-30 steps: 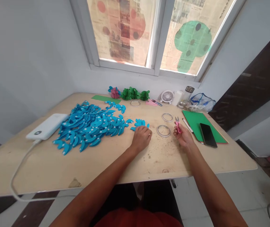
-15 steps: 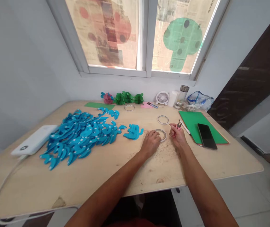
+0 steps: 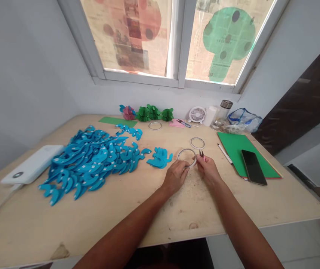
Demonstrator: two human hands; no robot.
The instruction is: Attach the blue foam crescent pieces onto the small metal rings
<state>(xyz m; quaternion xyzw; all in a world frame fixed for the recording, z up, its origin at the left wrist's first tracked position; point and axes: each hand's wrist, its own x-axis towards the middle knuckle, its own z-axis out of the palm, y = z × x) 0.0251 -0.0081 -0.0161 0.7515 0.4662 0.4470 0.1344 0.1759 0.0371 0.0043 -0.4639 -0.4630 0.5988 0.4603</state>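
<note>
My left hand is closed on the lower edge of a narrow roll of white tape, which is tilted up off the table. At the roll's right edge, the thumb and fingertips of my right hand touch or nearly touch it. That hand also grips small scissors with pink handles, their dark blades pointing up and slightly apart. Behind lies another thin tape ring, flat on the wood. To the left is a small bunch of blue curved cutouts.
A large heap of blue cutouts with white squares and a white power bank fill the left. On the right lie a pen, green sheets and a phone. A fan and bottle stand behind.
My left hand has raised the tape roll off the table and tilted it. My right hand has moved in to the roll's edge, and the scissors now point upward. The view has shifted slightly.
</note>
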